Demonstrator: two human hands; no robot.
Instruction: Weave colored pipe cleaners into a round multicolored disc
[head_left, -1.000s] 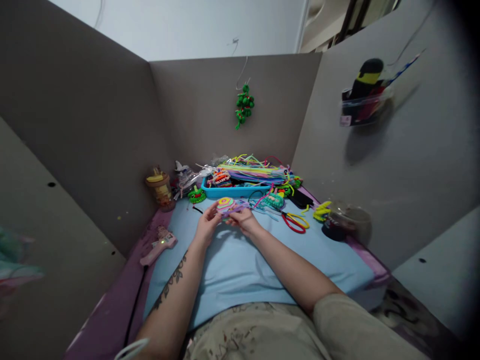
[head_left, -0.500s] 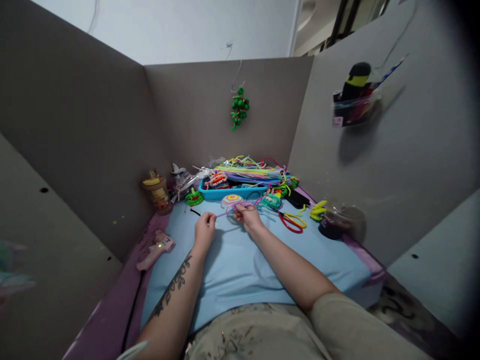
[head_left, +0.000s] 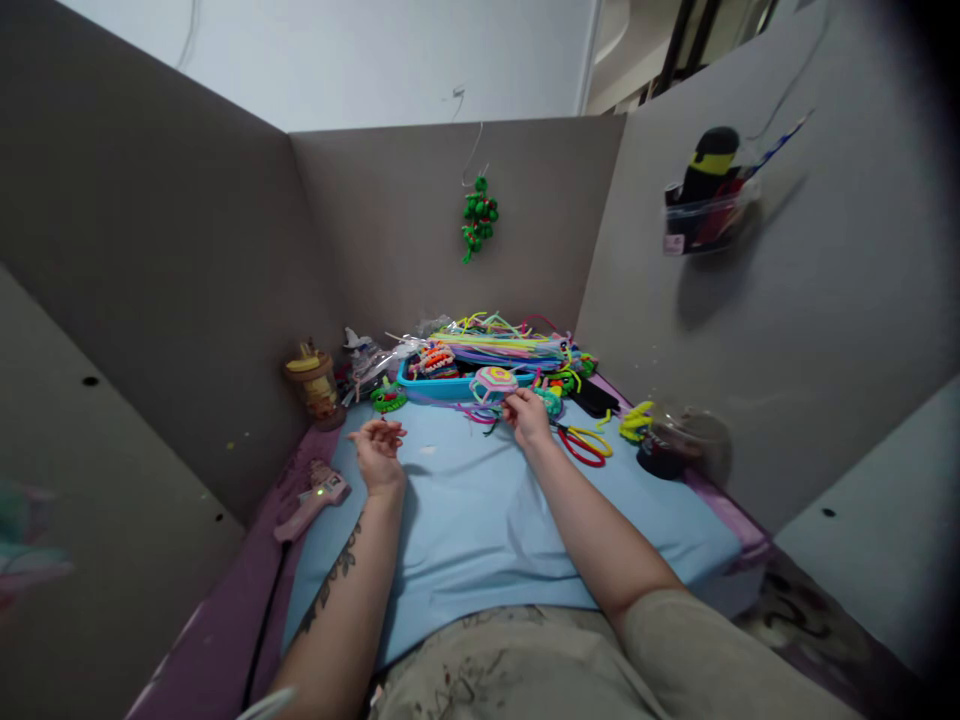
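My right hand (head_left: 527,415) is closed on the edge of a round pastel disc (head_left: 495,380) with ringed colours, made of pipe cleaners. The disc is raised in front of the blue tray, its patterned face toward me. Loose pipe-cleaner ends (head_left: 474,411) in purple, pink and dark colours hang beside it. My left hand (head_left: 379,445) is at the left of the blue cloth, palm turned up, its fingers loosely curled and apart. Nothing shows in it. A green frog-like pipe-cleaner piece (head_left: 388,397) lies just beyond that hand.
Behind is a blue tray (head_left: 431,387) heaped with pipe cleaners (head_left: 502,345). Red-and-yellow-handled scissors (head_left: 585,445) and a black phone-like object (head_left: 596,398) lie at right. A pink glue gun (head_left: 313,500) rests at left, near a lidded cup (head_left: 313,380). Grey panels enclose three sides.
My left hand has let go of the purple pipe cleaner, moved left and opened. The right hand has shifted right and slightly up, lifting the disc.
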